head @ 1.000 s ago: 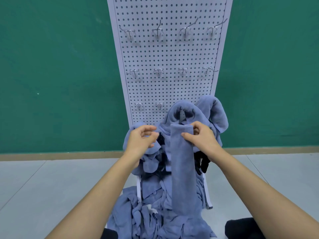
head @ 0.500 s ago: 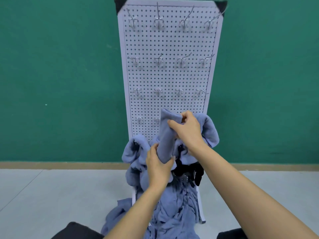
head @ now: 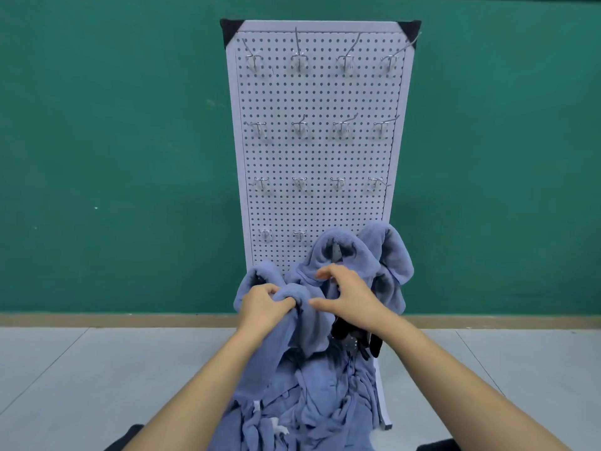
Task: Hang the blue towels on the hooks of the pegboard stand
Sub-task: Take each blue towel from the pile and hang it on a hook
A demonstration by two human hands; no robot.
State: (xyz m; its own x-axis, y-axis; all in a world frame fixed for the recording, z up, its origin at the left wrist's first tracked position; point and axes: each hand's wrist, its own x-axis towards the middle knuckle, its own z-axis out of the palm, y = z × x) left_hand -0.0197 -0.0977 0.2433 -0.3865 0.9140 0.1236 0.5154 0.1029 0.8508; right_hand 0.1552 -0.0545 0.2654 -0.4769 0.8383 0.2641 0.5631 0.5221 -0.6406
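A white pegboard stand (head: pixel 318 151) stands upright against a green wall, with rows of bare metal hooks (head: pixel 299 126) on its upper part. Blue towels (head: pixel 387 252) hang bunched over its lower right hooks. My left hand (head: pixel 263 304) is shut on the top fold of a blue towel (head: pixel 292 323) that trails down to a pile. My right hand (head: pixel 348 296) sits just right of it with fingers spread, touching the hung towel cloth.
A heap of blue towels (head: pixel 309 408) lies on the grey floor at the stand's foot. Something black (head: pixel 354 340) shows behind the cloth. A wooden skirting board (head: pixel 113 320) runs along the wall base.
The towel has come down from the hook level. My left hand now grips its top and my right hand has let go and spread its fingers.
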